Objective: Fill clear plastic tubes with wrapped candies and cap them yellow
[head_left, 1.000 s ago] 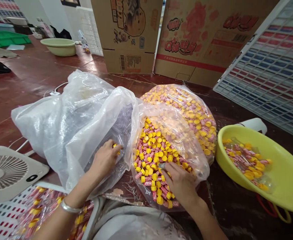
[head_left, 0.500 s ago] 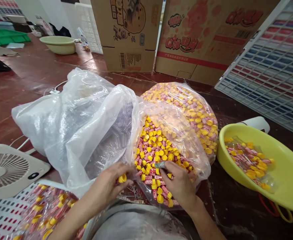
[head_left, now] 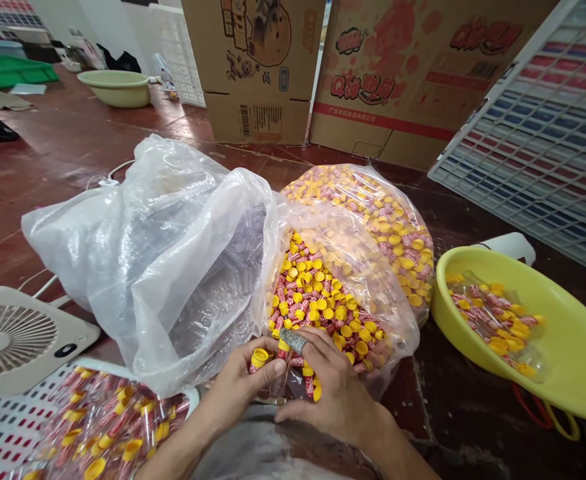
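While the left hand (head_left: 237,390) pinches a small yellow-capped tube (head_left: 259,358), the right hand (head_left: 340,397), just beside it, curls over the near edge of the crinkled clear bag (head_left: 367,267) of such tubes, though whether it grips one I cannot tell.

white fan (head_left: 17,340), cardboard box (head_left: 257,73), pale basin (head_left: 115,88)

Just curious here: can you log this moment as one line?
left hand: holds yellow-capped tube | right hand: close beside, grip unclear | bag of tubes: behind

floor (head_left: 47,167): glossy dark red | back: two printed cardboard boxes (head_left: 257,67) | far left: pale green basin (head_left: 115,88)
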`<state>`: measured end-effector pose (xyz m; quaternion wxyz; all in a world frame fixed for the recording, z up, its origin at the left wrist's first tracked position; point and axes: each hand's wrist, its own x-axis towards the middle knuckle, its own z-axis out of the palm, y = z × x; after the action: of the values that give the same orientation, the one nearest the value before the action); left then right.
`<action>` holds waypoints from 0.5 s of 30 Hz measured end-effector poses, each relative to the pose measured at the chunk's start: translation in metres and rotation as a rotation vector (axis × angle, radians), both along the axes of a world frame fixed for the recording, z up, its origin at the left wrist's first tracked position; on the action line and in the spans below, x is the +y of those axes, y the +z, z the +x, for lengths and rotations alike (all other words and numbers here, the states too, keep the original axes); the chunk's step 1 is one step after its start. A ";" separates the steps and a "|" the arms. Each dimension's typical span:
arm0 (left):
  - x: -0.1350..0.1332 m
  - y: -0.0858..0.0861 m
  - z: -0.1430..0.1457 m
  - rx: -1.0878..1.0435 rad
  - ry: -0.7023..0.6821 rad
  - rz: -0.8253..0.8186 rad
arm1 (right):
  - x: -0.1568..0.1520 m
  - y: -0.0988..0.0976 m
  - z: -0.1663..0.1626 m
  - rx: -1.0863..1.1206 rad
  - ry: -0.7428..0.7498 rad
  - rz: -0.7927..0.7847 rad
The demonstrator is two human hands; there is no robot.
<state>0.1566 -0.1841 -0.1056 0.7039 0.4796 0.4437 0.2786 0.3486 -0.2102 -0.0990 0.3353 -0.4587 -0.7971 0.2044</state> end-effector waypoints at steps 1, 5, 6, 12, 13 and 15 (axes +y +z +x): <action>-0.002 -0.002 0.002 -0.060 0.046 -0.061 | -0.002 -0.004 -0.003 -0.032 -0.021 0.042; -0.008 -0.009 0.011 -0.146 0.132 -0.190 | -0.005 -0.022 -0.020 -0.068 -0.132 0.104; -0.009 -0.009 0.011 -0.140 0.131 -0.190 | -0.006 -0.023 -0.024 -0.069 -0.134 0.087; -0.016 -0.003 -0.048 0.314 -0.131 0.123 | 0.006 -0.013 -0.005 -0.138 0.048 -0.088; -0.019 -0.005 -0.068 0.461 -0.186 0.184 | 0.011 -0.013 0.004 -0.163 -0.023 -0.085; -0.027 -0.016 -0.113 0.759 -0.234 0.259 | 0.018 -0.016 0.020 -0.262 -0.203 -0.064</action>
<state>0.0438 -0.2107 -0.1217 0.4512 0.6799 0.5756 0.0538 0.3683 -0.1918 -0.1153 0.2326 -0.5700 -0.7767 0.1331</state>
